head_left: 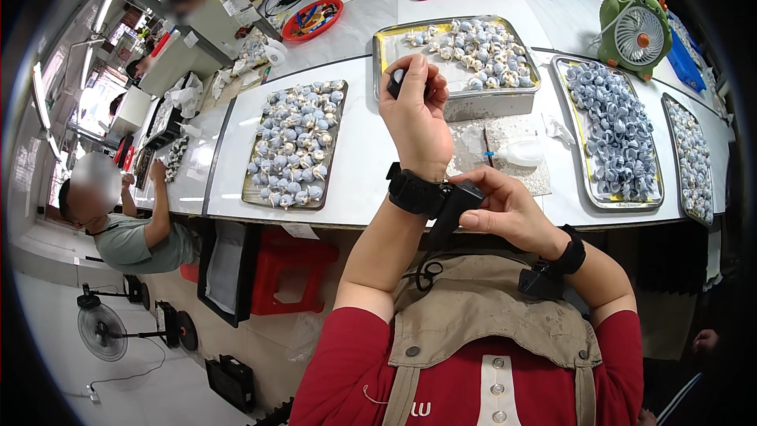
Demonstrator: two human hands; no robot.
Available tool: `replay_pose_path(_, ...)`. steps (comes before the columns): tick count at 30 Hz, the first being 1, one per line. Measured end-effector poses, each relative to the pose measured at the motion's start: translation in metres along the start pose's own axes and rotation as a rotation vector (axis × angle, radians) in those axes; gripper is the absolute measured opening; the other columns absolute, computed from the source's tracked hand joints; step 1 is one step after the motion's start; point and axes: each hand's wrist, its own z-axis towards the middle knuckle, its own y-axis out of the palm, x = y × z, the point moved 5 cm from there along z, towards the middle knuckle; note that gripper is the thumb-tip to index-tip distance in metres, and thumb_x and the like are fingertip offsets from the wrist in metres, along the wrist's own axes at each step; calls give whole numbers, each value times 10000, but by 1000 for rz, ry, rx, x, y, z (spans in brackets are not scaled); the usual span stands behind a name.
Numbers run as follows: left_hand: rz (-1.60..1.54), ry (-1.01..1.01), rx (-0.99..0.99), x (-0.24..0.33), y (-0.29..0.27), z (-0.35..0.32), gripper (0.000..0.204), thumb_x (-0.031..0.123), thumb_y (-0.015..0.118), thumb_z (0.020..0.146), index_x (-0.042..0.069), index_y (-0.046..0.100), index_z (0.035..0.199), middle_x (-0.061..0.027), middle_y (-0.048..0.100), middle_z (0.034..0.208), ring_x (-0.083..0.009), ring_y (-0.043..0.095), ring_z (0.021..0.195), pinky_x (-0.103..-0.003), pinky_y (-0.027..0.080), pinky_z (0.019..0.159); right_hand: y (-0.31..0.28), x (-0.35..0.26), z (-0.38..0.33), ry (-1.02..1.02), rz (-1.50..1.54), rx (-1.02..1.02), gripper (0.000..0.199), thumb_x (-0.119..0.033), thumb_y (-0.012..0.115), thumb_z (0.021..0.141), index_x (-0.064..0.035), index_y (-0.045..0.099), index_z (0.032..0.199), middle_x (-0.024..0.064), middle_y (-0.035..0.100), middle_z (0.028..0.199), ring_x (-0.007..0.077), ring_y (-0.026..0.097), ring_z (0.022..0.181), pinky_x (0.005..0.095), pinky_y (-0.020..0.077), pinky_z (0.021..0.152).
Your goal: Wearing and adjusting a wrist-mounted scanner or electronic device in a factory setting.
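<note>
My left hand (418, 122) is raised in front of the middle tray, its fingers curled round a small black rounded object (397, 83) whose kind I cannot make out. A black wrist strap (410, 192) circles my left wrist, and a black box-shaped device (457, 203) sits by it. Thumb and fingers of my right hand (509, 209) close on that device. Another black strap (569, 252) is on my right wrist. Beyond my hands lies a tray (512, 97) of small blue-grey and cream pieces. A white squeeze bottle (522, 152) and a thin brush-like tool (488, 147) rest nearby.
Left stands a tray of blue-and-cream pieces (292, 146); right, a tray of grey cup-shaped pieces (615, 134) and another filled tray (690, 158). A green fan (637, 31) and red basket (313, 20) stand farther back. A co-worker (130, 217) sits at left, near a red stool (288, 268).
</note>
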Motion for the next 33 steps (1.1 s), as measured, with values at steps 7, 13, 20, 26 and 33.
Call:
replay_pose_path(7,688,579,-93,10,9,-4,102,81,641,854,28,561,887,-43,599,755,-85,556,653,-221,469,601,-8,10,-1,-9,-52,123,385,-112,683,832,35,500,1136,57,606,991,82,588,883,224,494,778)
replay_pose_path(13,942,972,-223,12,25,-17,93,60,662,830,19,581,850,-36,606,749,-105,555,632,-238,461,574,-13,11,-1,-76,-196,179,357,-134,736,786,40,541,1029,59,637,897,75,610,792,211,511,714)
replay_pose_path(20,25,-326,-84,-48,-9,0,74,82,612,868,40,564,906,-44,576,778,-118,540,669,-227,461,590,-7,-2,1,-140,-306,66,370,-157,764,756,23,557,1004,72,648,869,102,631,791,230,513,709)
replay_pose_path(26,-169,-638,34,-70,-41,1,69,89,603,872,51,551,897,-39,558,798,-128,530,709,-245,465,588,-41,3,2,-20,-109,131,214,-185,544,934,-5,565,1048,54,634,889,100,607,862,223,481,760)
replay_pose_path(33,-75,-717,-51,-87,-37,-16,92,74,607,861,56,562,940,-45,578,795,-133,555,695,-245,479,588,-85,21,-4,86,411,318,224,-219,504,951,-16,573,1014,23,601,815,108,603,762,212,481,692)
